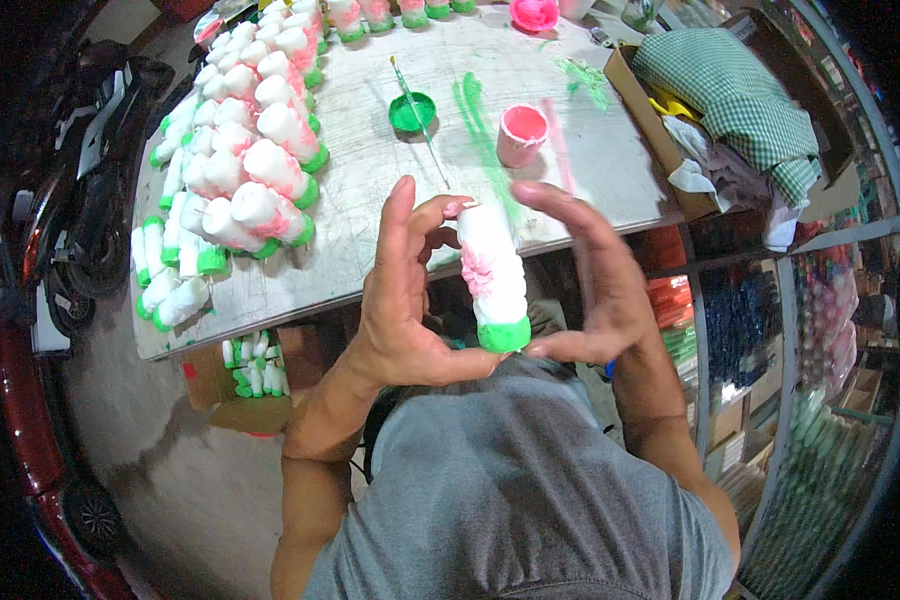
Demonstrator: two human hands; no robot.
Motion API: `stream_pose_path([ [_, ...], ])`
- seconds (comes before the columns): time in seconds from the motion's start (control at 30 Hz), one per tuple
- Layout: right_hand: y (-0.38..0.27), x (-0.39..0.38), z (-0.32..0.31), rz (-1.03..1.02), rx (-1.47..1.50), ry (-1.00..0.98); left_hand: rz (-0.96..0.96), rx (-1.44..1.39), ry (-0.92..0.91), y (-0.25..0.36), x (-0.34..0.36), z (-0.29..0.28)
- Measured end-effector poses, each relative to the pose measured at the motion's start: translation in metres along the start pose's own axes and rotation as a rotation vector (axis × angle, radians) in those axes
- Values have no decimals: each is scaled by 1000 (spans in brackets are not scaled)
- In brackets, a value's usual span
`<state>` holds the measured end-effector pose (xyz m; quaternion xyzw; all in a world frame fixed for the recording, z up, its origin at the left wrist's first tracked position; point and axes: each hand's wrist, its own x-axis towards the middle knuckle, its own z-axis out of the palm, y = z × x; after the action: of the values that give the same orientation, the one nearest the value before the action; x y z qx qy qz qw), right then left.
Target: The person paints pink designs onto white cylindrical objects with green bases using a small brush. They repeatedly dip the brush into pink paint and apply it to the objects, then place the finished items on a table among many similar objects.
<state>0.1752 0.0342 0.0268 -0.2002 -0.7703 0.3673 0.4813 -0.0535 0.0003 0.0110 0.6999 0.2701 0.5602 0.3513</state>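
The candle (498, 270), white with a pink flower and green base, stands nearly upright, tilted slightly, in the left hand (400, 315), which grips it between a fingertip at the top and the thumb at the base. The right hand (615, 295), slightly blurred, curves open beside it; whether its thumb touches the base cannot be told. The candle's rear is hidden, as are parts of the left hand's farther fingers.

Beyond the grip, on the table (360, 95): a green bowl (400, 118) with a brush (430, 138) across it, and a pink cup (520, 150) nearer. A pink bowl (535, 14), farther off, is cut by the upper edge. Left of the grip, piled candles (270, 160) overlap, hiding one another. Below left, a carton (210, 372) of similar pieces is partly covered by the table. Right and beyond, a checked cloth (730, 90) hides much of a box (650, 130).
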Motion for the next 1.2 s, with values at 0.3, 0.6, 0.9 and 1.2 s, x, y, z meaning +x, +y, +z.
stream_pose_path([
  [0.3,-8,-47,11,130,526,452,20,347,54,-3,1,-24],
  [0.6,-2,-51,22,225,534,457,60,381,33,-16,-1,-19],
  [0.9,12,-53,27,265,520,455,41,335,37,-17,-1,-12],
  [1.2,18,-57,24,257,429,455,27,339,36,-22,-4,-12],
])
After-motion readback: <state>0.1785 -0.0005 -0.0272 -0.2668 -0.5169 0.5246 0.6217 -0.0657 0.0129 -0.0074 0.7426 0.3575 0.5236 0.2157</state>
